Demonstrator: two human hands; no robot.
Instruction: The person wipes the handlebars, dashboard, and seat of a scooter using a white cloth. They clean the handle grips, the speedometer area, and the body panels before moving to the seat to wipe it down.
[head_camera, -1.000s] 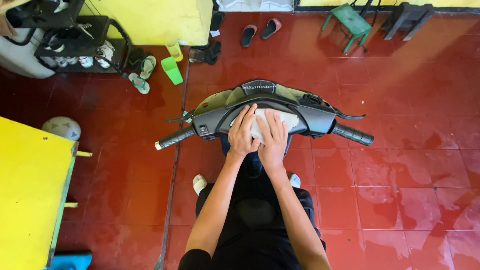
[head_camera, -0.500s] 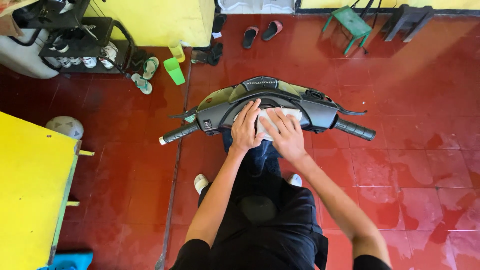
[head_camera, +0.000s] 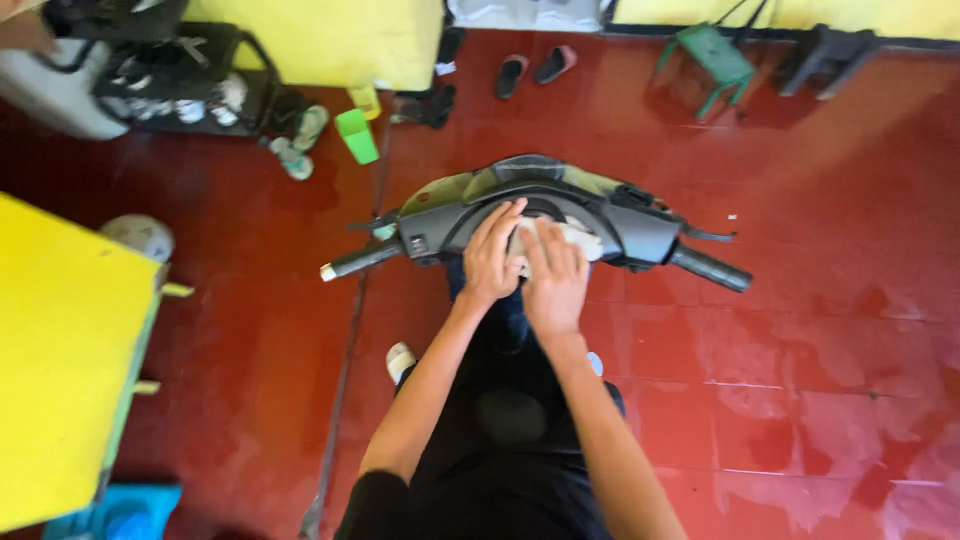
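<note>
On the far left, the yellow bench (head_camera: 60, 360) fills the frame edge. It sits higher and wider in view than a second ago, because the head camera has drifted toward the right.

The scooter handlebar unit (head_camera: 535, 220) lies on the red tiled floor (head_camera: 820, 330) just ahead of the seated person. Its long axis runs left to right across the view, with the right end lower. The left grip (head_camera: 355, 262) points toward the yellow bench; the right grip (head_camera: 712, 268) points to the lower right. A second ago the bar lay tilted the opposite way, with its left grip lower.

The left hand (head_camera: 492, 255) rests flat on the centre panel, fingers together and extended toward the far edge of the unit. It pinches nothing. Its position on the panel matches the earlier frames.

The right hand (head_camera: 555, 278) lies flat, fingers extended and slightly spread, pressing the white cloth (head_camera: 580, 238) against the panel. Half a second ago this hand lay further right with the arm angled outward; it is now drawn in, touching the left hand. The cloth shows only to the right of the fingers.

Judgement: the shift indicates a wiping stroke across the centre panel, with the cloth now brought in toward the panel centre.

Beyond the unit, a green cup (head_camera: 357, 135) and a green stool (head_camera: 715, 55) stand well apart from the hands.
</note>
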